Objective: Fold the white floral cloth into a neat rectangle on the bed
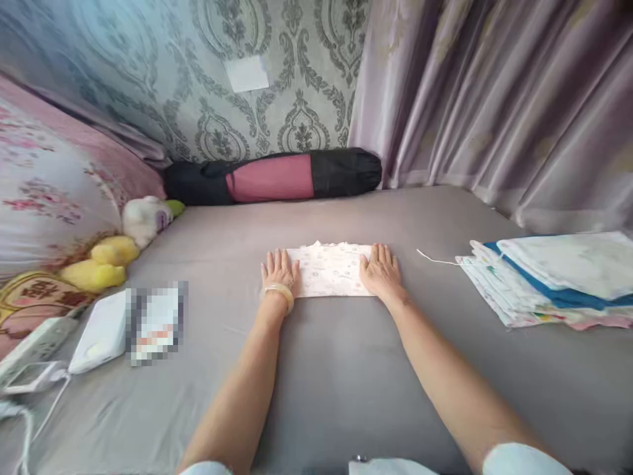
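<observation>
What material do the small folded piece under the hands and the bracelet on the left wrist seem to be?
The folded piece looks like thin matte cotton cloth, white with a faint print and a frilled far edge. The bracelet looks like pale, glossy jade or plastic; it is smooth and rigid, but which one cannot be told.
</observation>
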`<state>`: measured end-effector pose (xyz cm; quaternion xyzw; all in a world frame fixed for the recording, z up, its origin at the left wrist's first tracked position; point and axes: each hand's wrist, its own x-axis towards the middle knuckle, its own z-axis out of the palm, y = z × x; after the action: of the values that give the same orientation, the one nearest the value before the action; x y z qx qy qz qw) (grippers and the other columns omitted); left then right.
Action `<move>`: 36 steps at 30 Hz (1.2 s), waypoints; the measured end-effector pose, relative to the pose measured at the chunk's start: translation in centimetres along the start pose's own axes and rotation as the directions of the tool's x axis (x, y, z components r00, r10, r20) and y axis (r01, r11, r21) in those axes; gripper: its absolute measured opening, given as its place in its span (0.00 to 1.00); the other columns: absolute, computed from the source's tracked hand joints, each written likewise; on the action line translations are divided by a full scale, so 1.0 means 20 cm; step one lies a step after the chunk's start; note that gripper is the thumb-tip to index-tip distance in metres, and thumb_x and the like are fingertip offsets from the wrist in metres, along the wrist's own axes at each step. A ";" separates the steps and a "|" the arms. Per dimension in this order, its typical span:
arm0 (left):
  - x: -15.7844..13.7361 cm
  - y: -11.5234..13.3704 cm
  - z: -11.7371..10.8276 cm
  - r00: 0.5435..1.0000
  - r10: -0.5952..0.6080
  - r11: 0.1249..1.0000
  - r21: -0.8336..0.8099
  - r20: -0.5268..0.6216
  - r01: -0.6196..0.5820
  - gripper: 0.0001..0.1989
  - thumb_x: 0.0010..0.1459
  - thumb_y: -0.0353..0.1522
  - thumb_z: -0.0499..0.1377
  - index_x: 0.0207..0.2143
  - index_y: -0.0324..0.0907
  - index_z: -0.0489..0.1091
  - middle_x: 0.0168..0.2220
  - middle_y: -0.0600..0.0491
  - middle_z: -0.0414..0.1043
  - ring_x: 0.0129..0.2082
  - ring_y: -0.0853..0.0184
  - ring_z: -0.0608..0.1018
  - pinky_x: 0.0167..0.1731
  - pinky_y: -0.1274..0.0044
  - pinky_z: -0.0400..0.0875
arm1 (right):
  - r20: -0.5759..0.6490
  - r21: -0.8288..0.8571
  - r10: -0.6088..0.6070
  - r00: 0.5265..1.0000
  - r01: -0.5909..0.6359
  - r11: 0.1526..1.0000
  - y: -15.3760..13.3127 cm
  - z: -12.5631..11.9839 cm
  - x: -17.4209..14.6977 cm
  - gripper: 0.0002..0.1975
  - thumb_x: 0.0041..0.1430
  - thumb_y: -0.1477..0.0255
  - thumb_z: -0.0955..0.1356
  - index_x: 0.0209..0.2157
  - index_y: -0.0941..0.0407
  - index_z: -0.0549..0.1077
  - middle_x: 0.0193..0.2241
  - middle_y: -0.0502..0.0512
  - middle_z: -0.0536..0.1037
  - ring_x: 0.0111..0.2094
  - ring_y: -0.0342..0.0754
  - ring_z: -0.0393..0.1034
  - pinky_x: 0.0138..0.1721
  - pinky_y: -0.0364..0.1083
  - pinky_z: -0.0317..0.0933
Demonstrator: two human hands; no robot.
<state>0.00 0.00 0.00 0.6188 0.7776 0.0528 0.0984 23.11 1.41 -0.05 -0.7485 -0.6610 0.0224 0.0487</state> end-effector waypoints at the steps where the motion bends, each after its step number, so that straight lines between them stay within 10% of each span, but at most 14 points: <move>1: 0.00 0.00 0.01 1.000 0.008 1.000 -0.003 0.016 -0.008 0.35 0.66 0.43 0.33 0.70 0.33 0.43 0.71 0.49 0.41 0.71 0.55 0.42 0.68 0.59 0.39 | 0.005 0.003 -0.001 1.000 0.001 1.000 0.00 0.00 0.00 0.30 0.74 0.65 0.51 0.68 0.70 0.49 0.67 0.65 0.49 0.68 0.56 0.39 0.66 0.56 0.39; 11: 0.02 -0.01 0.02 1.000 0.007 0.989 -0.145 0.005 -0.006 0.33 0.66 0.43 0.39 0.68 0.37 0.49 0.70 0.46 0.46 0.71 0.54 0.45 0.67 0.56 0.39 | -0.017 0.015 0.001 1.000 0.000 1.000 0.00 0.00 0.00 0.30 0.73 0.66 0.51 0.67 0.71 0.51 0.67 0.65 0.50 0.67 0.56 0.40 0.66 0.57 0.39; 15: 0.02 -0.01 0.00 0.966 -0.013 0.897 -0.429 -0.260 -0.104 0.27 0.66 0.41 0.42 0.59 0.38 0.65 0.63 0.41 0.63 0.67 0.53 0.58 0.66 0.56 0.47 | -0.165 -0.021 -0.118 0.979 0.116 0.993 -0.03 -0.02 -0.02 0.29 0.72 0.67 0.53 0.66 0.71 0.53 0.67 0.65 0.48 0.68 0.56 0.38 0.67 0.58 0.36; 22: -0.08 0.02 -0.18 0.691 -0.226 0.402 -0.712 -0.686 -0.576 0.26 0.69 0.46 0.41 0.42 0.40 0.72 0.45 0.45 0.75 0.48 0.61 0.76 0.49 0.68 0.71 | -0.091 0.001 -0.225 0.970 0.226 0.974 -0.07 0.05 -0.03 0.28 0.72 0.66 0.53 0.66 0.69 0.56 0.66 0.65 0.53 0.67 0.55 0.43 0.67 0.55 0.40; 26: -0.17 0.03 -0.39 0.322 -0.340 0.487 -0.458 -0.884 -0.744 0.24 0.70 0.45 0.38 0.49 0.42 0.66 0.49 0.46 0.69 0.51 0.63 0.73 0.52 0.68 0.67 | -0.132 -0.026 -0.250 0.959 0.249 0.968 -0.06 0.08 -0.02 0.28 0.72 0.67 0.54 0.65 0.69 0.57 0.65 0.67 0.54 0.66 0.57 0.45 0.66 0.56 0.40; 28: -0.18 0.01 -0.43 0.210 -0.316 0.601 -0.366 -0.925 -0.710 0.22 0.70 0.45 0.40 0.52 0.43 0.63 0.52 0.47 0.66 0.53 0.64 0.70 0.55 0.68 0.63 | -0.141 -0.034 -0.256 0.957 0.253 0.967 -0.06 0.08 -0.02 0.28 0.72 0.67 0.54 0.65 0.70 0.57 0.65 0.67 0.55 0.66 0.57 0.45 0.66 0.56 0.40; 36: 0.00 -0.09 -0.16 0.465 -0.238 0.767 -0.459 -0.853 -0.449 0.15 0.66 0.37 0.50 0.52 0.41 0.62 0.48 0.44 0.68 0.49 0.62 0.72 0.53 0.66 0.62 | -0.099 -0.029 -0.239 0.966 0.238 0.971 -0.07 0.03 -0.03 0.28 0.72 0.67 0.54 0.65 0.70 0.56 0.66 0.67 0.53 0.67 0.57 0.44 0.66 0.56 0.40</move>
<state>-2.47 -0.40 2.77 0.4795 0.6037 0.6259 -0.1176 21.57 0.95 -0.56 -0.6641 -0.7430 -0.0274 0.0786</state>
